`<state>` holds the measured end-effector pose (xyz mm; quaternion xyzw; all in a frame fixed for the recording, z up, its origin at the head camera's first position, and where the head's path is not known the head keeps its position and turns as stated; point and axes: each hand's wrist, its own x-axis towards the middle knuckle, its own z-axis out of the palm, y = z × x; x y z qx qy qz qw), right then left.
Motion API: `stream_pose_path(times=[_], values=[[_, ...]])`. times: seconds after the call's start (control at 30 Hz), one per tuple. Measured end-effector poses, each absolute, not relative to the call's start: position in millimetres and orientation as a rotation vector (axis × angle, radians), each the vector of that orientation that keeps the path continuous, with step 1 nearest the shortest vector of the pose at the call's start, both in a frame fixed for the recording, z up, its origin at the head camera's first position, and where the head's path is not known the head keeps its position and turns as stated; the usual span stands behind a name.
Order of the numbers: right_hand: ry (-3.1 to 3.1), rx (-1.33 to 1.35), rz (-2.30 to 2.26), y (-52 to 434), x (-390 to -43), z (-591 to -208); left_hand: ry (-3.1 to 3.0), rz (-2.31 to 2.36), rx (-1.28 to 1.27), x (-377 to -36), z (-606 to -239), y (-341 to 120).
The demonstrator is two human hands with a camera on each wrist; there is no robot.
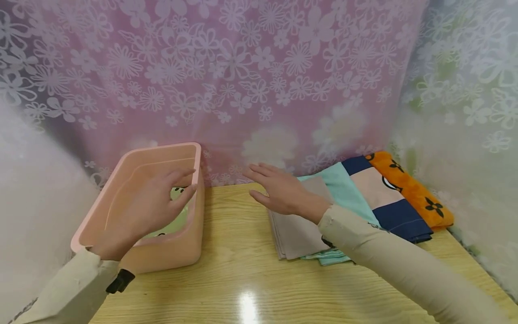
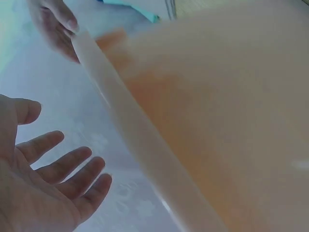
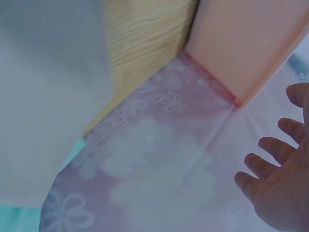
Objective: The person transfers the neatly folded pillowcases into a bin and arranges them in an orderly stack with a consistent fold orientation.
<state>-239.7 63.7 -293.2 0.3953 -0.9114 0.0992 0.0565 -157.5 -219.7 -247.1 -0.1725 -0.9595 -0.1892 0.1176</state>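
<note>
My left hand [image 1: 155,204] hovers over the pink plastic bin [image 1: 170,254], fingers spread and holding nothing. Inside the bin lies a light green cloth [image 1: 180,221] with dark printed marks, partly hidden by that hand. In the left wrist view the palm and loose fingers of the left hand [image 2: 58,179] show beside the bin's rim [image 2: 128,121]. My right hand [image 1: 283,189] is held in the air by the grey folded cloth [image 1: 297,236], its fingers extended and nothing in them. The right wrist view shows the same right hand [image 3: 280,169] with fingers apart.
Overlapping the grey cloth are a folded teal cloth [image 1: 344,182], a navy and pale pink cloth [image 1: 370,184] and an orange cloth [image 1: 429,200] with dark motifs. All lie on the wooden table [image 1: 238,234]. A flowered curtain [image 1: 251,90] hangs behind.
</note>
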Motion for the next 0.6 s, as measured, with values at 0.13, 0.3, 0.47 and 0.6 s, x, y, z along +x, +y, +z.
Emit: stream_pose_path(times=[0.13,0.3,0.47,0.6], values=[[-2.776,1.17,0.262,85.1,-238.8,-298.3,-2.75,-0.454,-0.578,-152.1,-252.4,-203.1],[-2.774,1.144,0.232,107.8,-236.5,-303.1,-2.57,-0.275,-0.7,-147.7,-263.9,-186.7],[-2.754,1.129,0.209,125.8,-233.5,-309.8,-2.499,-0.108,-0.757,-142.4,-276.3,-173.5],[-2.763,1.103,0.165,140.2,-233.5,-318.5,-2.454,-0.055,-0.804,-139.4,-285.7,-161.7]])
